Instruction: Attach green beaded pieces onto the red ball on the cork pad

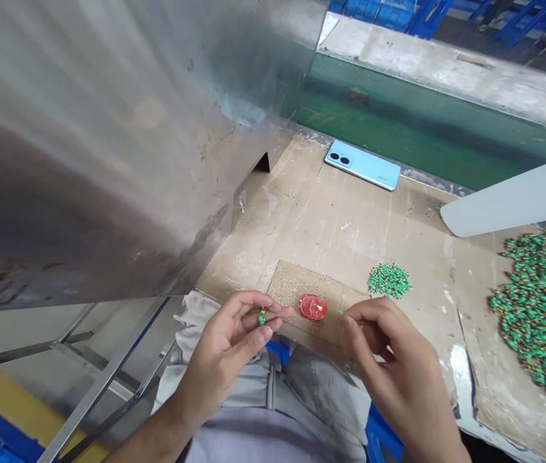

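Left hand [227,341] and right hand [393,337] fingertips pinch a green-and-yellow piece [262,317] and green sliver [341,312] respectively, both probably light, best gripped endwise.

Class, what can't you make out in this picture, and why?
Head view:
Green piece in the left hand: detail too small.
Green bit in the right hand: too small to identify.
Phone: screen hidden beneath its own body.
Big pile: cut off by the right edge.
White bar: far end cut by the same edge.
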### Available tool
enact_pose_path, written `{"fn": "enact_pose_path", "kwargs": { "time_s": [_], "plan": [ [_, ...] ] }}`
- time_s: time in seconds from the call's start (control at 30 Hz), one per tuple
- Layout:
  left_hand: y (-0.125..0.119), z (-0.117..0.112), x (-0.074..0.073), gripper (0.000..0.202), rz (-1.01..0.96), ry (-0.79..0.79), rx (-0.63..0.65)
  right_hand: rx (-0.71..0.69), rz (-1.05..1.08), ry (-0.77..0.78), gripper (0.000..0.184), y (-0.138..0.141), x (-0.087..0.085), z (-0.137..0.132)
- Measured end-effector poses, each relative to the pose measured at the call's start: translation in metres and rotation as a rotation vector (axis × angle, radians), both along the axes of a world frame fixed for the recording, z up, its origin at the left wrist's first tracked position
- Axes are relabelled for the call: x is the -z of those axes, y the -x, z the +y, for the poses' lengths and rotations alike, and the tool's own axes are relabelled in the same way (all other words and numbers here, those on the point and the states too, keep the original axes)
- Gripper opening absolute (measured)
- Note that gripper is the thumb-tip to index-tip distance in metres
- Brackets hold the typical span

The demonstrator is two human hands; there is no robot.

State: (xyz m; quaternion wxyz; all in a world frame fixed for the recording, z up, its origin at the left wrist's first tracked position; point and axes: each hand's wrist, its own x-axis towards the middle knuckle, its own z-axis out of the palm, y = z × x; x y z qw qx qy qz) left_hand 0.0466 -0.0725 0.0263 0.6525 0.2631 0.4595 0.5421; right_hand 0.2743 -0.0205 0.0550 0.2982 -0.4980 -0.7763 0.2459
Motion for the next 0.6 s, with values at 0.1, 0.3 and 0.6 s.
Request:
{"fn": "enact_pose_path", "kwargs": {
  "time_s": [0.1, 0.3, 0.6],
  "plan": [
    [-0.002, -0.002, 0.005, 0.015, 0.237, -0.123, -0.042, -0.012, -0.030, 0.020, 0.012, -0.008, 0.003, -0.008],
    [-0.005, -0.004, 0.020, 0.032, 0.656, -0.404, -0.022, -0.034, -0.106, 0.054, 0.013, -0.008, 0.021, -0.021],
    [-0.007, -0.004, 0.018, 0.035, 0.771, -0.476, 0.014, -0.053, -0.105, 0.036, 0.012, -0.002, 0.027, -0.022]
  ]
}}
